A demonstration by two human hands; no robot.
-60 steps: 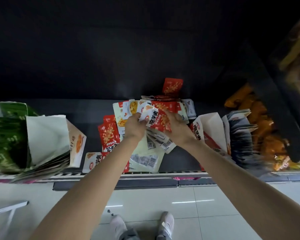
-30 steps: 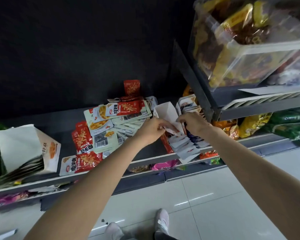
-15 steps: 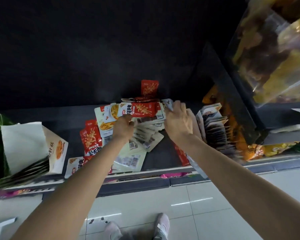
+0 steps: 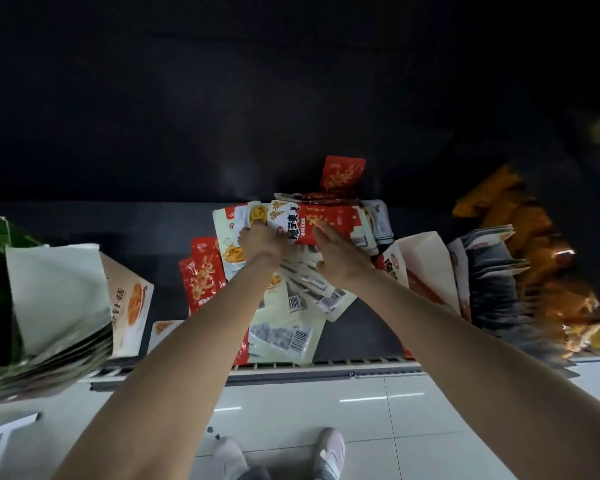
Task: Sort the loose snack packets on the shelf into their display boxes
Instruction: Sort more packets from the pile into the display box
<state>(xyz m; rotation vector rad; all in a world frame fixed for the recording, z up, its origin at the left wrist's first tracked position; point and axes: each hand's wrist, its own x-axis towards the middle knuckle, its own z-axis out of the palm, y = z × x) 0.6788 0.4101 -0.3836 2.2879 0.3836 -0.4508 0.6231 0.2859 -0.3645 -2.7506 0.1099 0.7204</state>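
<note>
Head view: loose snack packets (image 4: 284, 299) lie heaped on the shelf (image 4: 326, 367) beneath both hands; left hand (image 4: 262, 242) grips the red-and-white packet (image 4: 321, 221) (top of the heap); right hand (image 4: 340, 259) rests flat, fingers straight, against it; a display box (image 4: 426, 268) stands just right.

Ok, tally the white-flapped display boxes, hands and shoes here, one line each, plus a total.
White-flapped display boxes: 2, left box, right box
Hands: 2, left hand gripping the packet pile, right hand flat on the red packet
Shoes: 2, left shoe, right shoe
Total: 6
</note>
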